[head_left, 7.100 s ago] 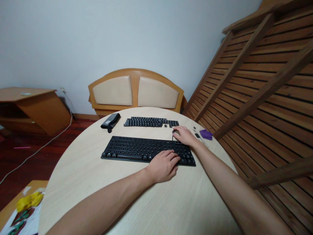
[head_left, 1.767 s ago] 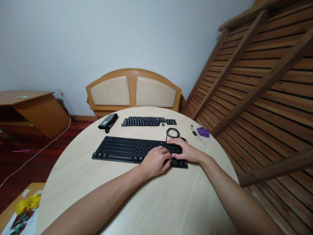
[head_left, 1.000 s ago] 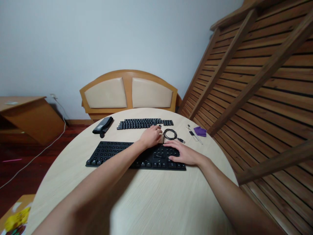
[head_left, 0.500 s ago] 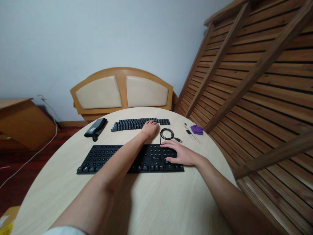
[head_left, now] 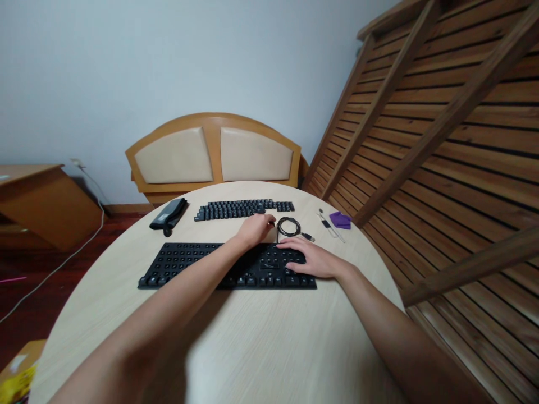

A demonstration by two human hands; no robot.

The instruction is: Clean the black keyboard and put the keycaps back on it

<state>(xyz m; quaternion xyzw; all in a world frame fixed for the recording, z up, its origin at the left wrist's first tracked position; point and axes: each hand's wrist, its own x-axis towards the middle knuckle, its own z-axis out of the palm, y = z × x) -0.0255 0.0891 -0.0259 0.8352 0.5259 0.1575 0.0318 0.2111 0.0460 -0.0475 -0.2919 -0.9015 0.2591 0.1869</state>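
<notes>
A black keyboard (head_left: 181, 261) lies across the round table, most of its switches bare and a bottom row of keycaps in place. Beyond it, loose black keycaps (head_left: 229, 210) are laid out in rows. My left hand (head_left: 255, 229) is above the keyboard's far edge, fingers pinched on what looks like a small dark keycap, mostly hidden by the fingers. On the keyboard's right end rests my right hand (head_left: 309, 258), its fingers spread and lying over the far edge and the number pad area. A coiled black USB cable (head_left: 289, 226) lies just beyond that hand.
A dark folded pouch (head_left: 169, 214) lies at the table's far left. To the right are a purple cloth (head_left: 340, 220) and a thin wire tool (head_left: 330, 224) with a small brush. A wooden slatted panel (head_left: 421, 157) leans along the right side, and a headboard (head_left: 214, 148) stands behind.
My left hand has come back from the keycap rows toward the keyboard, its fingers now pinched. The right hand stays on the keyboard. The view has shifted slightly.
</notes>
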